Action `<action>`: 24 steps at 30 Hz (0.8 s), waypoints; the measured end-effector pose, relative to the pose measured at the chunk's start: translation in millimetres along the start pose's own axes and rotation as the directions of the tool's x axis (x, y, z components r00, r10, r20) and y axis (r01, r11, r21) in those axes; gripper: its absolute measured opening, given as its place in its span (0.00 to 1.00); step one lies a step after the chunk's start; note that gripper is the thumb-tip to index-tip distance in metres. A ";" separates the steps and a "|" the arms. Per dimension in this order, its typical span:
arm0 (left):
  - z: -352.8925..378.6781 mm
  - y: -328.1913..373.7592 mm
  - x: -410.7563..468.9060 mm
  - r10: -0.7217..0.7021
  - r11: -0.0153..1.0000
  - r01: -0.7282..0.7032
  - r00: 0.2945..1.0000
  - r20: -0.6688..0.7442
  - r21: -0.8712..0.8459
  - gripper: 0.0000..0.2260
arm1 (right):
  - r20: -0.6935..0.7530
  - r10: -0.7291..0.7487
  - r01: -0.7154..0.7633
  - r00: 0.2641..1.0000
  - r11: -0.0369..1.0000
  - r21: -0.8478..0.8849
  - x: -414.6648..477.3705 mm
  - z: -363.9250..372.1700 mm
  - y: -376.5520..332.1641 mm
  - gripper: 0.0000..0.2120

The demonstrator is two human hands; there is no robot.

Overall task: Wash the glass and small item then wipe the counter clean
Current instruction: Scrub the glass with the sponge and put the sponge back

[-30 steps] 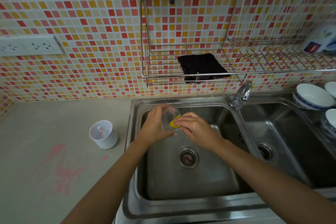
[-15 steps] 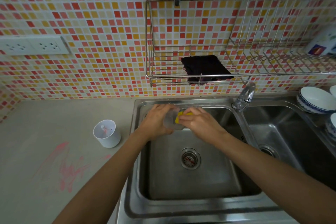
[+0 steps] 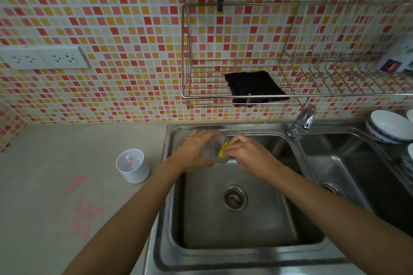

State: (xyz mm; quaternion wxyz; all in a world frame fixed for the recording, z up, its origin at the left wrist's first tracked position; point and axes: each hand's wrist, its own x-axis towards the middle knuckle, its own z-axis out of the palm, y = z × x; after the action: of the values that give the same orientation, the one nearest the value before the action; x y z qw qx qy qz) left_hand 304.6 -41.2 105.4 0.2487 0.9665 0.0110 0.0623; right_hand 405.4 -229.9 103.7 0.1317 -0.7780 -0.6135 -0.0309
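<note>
Over the back of the left sink basin (image 3: 234, 227), my left hand (image 3: 192, 152) grips a clear glass (image 3: 212, 149) tilted on its side. My right hand (image 3: 248, 158) presses a yellow sponge (image 3: 221, 151) into the glass's mouth. A small white cup (image 3: 133, 165) with pink residue inside stands on the grey counter (image 3: 67, 163), left of the sink. Pink smears (image 3: 82, 210) streak the counter in front of that cup. A dark cloth (image 3: 254, 88) lies on the wire wall rack (image 3: 290, 96) above the sink.
The tap (image 3: 301, 121) stands between the two basins, with no water running. The right basin (image 3: 348, 174) lies beside it. White bowls with blue rims (image 3: 388, 127) are stacked at the far right. Wall sockets (image 3: 44, 58) sit on the tiled wall at left.
The glass has tipped further onto its side and the sponge has shifted at its mouth. Both hands stay over the back of the left basin.
</note>
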 end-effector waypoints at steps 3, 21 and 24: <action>2.4 -5.3 0.0 -0.020 0.998 0.023 0.998 0.056 -0.057 0.40 | -0.037 -0.041 0.042 0.998 0.998 0.045 -3.6 -2.4 -1.7 0.18; 14.1 -8.2 0.6 0.035 0.997 -0.046 0.981 -0.189 -0.057 0.36 | -0.037 0.185 -0.167 0.982 0.942 0.291 4.1 0.8 -24.3 0.12; 15.4 -7.1 -0.6 0.055 0.997 -0.063 0.984 -0.167 -0.046 0.35 | 0.044 0.162 -0.168 0.986 0.942 0.291 7.5 -0.8 -23.1 0.11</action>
State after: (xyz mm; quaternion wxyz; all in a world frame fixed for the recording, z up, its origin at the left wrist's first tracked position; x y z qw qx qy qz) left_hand 306.0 -42.4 88.6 0.2695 0.9513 0.0013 0.1499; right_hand 385.1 -218.1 109.9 0.2420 -0.7986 -0.5452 0.0796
